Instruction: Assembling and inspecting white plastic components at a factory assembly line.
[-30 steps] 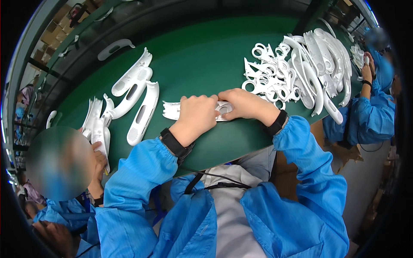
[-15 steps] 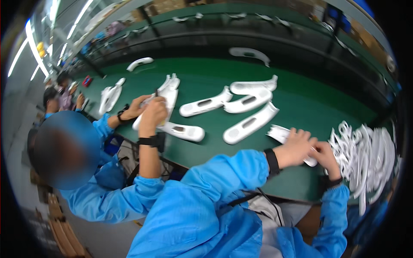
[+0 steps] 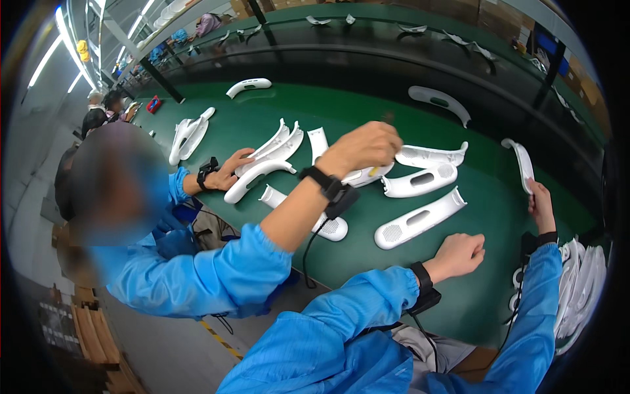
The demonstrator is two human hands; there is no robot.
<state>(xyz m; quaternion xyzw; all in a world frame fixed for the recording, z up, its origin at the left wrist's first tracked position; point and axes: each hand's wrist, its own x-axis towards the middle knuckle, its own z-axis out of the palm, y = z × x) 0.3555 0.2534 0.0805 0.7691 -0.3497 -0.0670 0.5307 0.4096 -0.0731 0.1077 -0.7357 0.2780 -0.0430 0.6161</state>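
My right hand (image 3: 542, 207) reaches out at the right of the table and grips the lower end of a curved white plastic shell (image 3: 523, 164), held up at a slant. Over the near part of the table is my left hand (image 3: 457, 254), its fingers curled in; what lies inside them, if anything, is hidden. Beyond it, a white shell (image 3: 420, 218) with a slot and a patch of small holes lies on the green tabletop (image 3: 499, 289). Another slotted shell (image 3: 420, 182) rests farther back.
At my left a co-worker's hand (image 3: 364, 150) holds a thin tool over the shells; their other hand (image 3: 233, 167) touches several shells. A stack of white parts (image 3: 581, 289) stands at the right edge. A shelf (image 3: 367, 49) runs across the back.
My hands have come apart: the right moved up and away with a white shell, the left stayed near the front. The co-worker's tool hand has swung right over the shells. The view has shifted.
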